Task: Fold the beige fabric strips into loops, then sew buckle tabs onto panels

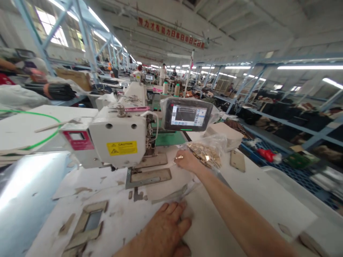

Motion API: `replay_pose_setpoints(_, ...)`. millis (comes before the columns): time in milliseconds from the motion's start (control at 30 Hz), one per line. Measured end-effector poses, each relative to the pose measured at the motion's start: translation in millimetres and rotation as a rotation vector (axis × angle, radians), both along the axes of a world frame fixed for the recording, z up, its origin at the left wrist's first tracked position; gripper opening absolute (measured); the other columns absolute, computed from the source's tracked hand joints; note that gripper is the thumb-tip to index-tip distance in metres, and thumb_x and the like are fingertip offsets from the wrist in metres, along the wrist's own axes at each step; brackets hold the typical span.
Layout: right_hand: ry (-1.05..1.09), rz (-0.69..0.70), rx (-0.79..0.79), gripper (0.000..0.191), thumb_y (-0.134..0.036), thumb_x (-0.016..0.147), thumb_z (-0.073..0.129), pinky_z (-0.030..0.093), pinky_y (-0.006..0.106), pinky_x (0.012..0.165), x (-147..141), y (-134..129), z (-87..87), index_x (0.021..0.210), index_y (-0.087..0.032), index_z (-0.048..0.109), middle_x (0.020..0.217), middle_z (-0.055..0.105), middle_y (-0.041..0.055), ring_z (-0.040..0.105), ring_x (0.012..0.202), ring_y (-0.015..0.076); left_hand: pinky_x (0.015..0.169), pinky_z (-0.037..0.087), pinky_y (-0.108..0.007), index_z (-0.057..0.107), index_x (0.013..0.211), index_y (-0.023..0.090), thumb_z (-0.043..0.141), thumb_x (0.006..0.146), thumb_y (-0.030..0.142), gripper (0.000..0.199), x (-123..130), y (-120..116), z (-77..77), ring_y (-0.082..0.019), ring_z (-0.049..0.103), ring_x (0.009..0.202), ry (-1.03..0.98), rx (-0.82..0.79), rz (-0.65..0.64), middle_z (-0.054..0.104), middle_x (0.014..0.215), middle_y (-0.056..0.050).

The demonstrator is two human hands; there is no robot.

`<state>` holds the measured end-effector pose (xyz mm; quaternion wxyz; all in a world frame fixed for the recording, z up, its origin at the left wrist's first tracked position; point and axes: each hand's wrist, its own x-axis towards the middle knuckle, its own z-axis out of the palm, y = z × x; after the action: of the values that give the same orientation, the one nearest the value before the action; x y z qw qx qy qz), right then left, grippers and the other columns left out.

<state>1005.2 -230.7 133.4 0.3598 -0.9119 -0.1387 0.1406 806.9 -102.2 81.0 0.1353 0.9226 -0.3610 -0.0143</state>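
My right hand (188,161) reaches across the white worktable (214,214), and a small gold metal piece (179,157) shows at its fingertips. Just beyond it lies a clear plastic bag (211,150) full of gold metal pieces (203,155). My left hand (162,228) rests flat with spread fingers on a white sheet (171,189), near the table's near side. A metal needle plate (148,175) sits under the white sewing machine head (118,137), between my hand and the machine. A tan flat piece (237,160) lies to the right of the bag.
A touch screen (187,115) stands behind the bag, and thread cones (169,89) rise beyond it. A cardboard box (223,135) sits to the right. Right of the table are a blue plastic crate (268,157) and shelves of dark goods (284,121). Distant people work along the factory rows.
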Motion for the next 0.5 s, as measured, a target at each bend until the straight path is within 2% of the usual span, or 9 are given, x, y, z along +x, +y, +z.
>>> replay_pose_setpoints(100, -0.166, -0.013, -0.02, 0.011, -0.012, 0.077, 0.067, 0.047, 0.025, 0.084, 3.5, -29.4, 17.2, 0.07, -0.018, 0.062, 0.083, 0.07, 0.0036, 0.064, 0.094, 0.0201, 0.11, 0.046, -0.056, 0.059, 0.136, 0.021, 0.066, 0.088, 0.055, 0.06, 1.8, 0.1, 6.9, -0.039, 0.051, 0.137, 0.087, -0.004, 0.021, 0.043, 0.159, -0.018)
replay_pose_setpoints(200, -0.249, -0.029, -0.021, 0.006, -0.018, 0.078, 0.065, 0.046, 0.028, 0.089, -4.2, -63.1, 31.8, 0.073, -0.019, 0.063, 0.086, 0.07, 0.0025, 0.063, 0.094, 0.0205, 0.109, 0.048, -0.056, 0.06, 0.134, 0.02, 0.07, 0.085, 0.055, 0.061, 7.0, -2.7, 1.6, -0.039, 0.053, 0.135, 0.099, 0.023, 0.017, 0.045, 0.158, -0.017)
replay_pose_setpoints(267, -0.279, -0.071, -0.013, 0.007, -0.025, 0.079, 0.064, 0.046, 0.03, 0.092, -16.9, -93.8, 38.3, 0.075, -0.02, 0.062, 0.095, 0.071, 0.0033, 0.064, 0.099, 0.0218, 0.108, 0.049, -0.054, 0.061, 0.132, 0.02, 0.075, 0.082, 0.052, 0.061, 10.3, -5.1, -1.1, -0.038, 0.056, 0.132, 0.092, 0.029, 0.01, 0.048, 0.156, -0.017)
replay_pose_setpoints(333, -0.301, -0.144, -0.005, 0.013, -0.032, 0.08, 0.061, 0.046, 0.035, 0.096, -36.5, -137.1, 44.6, 0.077, -0.02, 0.06, 0.113, 0.071, 0.0063, 0.063, 0.109, 0.0249, 0.107, 0.049, -0.053, 0.063, 0.128, 0.019, 0.078, 0.079, 0.049, 0.059, 12.5, -6.6, -2.7, -0.037, 0.057, 0.131, 0.08, 0.014, 0.002, 0.05, 0.154, -0.017)
replay_pose_setpoints(367, -0.309, -0.191, -0.008, 0.016, -0.036, 0.08, 0.06, 0.046, 0.038, 0.098, -48.6, -163.7, 48.4, 0.079, -0.02, 0.06, 0.125, 0.068, 0.0086, 0.062, 0.115, 0.0273, 0.107, 0.049, -0.052, 0.064, 0.126, 0.019, 0.08, 0.079, 0.048, 0.058, 13.3, -6.9, -3.4, -0.037, 0.057, 0.131, 0.072, 0.003, -0.006, 0.051, 0.153, -0.017)
replay_pose_setpoints(400, -0.332, -0.271, -0.014, 0.02, -0.04, 0.078, 0.059, 0.047, 0.04, 0.097, -61.9, -192.4, 52.7, 0.078, -0.02, 0.06, 0.13, 0.066, 0.0107, 0.063, 0.115, 0.0297, 0.106, 0.05, -0.052, 0.065, 0.125, 0.018, 0.08, 0.078, 0.047, 0.057, 14.0, -6.8, -4.4, -0.037, 0.057, 0.13, 0.061, -0.011, -0.013, 0.052, 0.152, -0.018)
replay_pose_setpoints(433, -0.371, -0.38, -0.084, 0.022, -0.042, 0.078, 0.058, 0.048, 0.044, 0.096, -75.6, -221.9, 57.2, 0.08, -0.02, 0.061, 0.13, 0.066, 0.0128, 0.064, 0.114, 0.032, 0.106, 0.05, -0.052, 0.066, 0.123, 0.018, 0.08, 0.078, 0.046, 0.055, 14.5, -6.5, -5.5, -0.037, 0.057, 0.13, 0.049, -0.025, -0.018, 0.052, 0.152, -0.018)
replay_pose_setpoints(500, -0.587, -0.683, -0.43, 0.025, -0.042, 0.076, 0.056, 0.045, 0.055, 0.099, -101.6, -275.3, 63.7, 0.085, -0.02, 0.064, 0.114, 0.07, 0.0199, 0.064, 0.112, 0.0394, 0.104, 0.05, -0.052, 0.067, 0.119, 0.018, 0.081, 0.077, 0.048, 0.053, 15.7, -5.4, -7.9, -0.037, 0.057, 0.129, 0.035, -0.043, -0.03, 0.053, 0.151, -0.018)
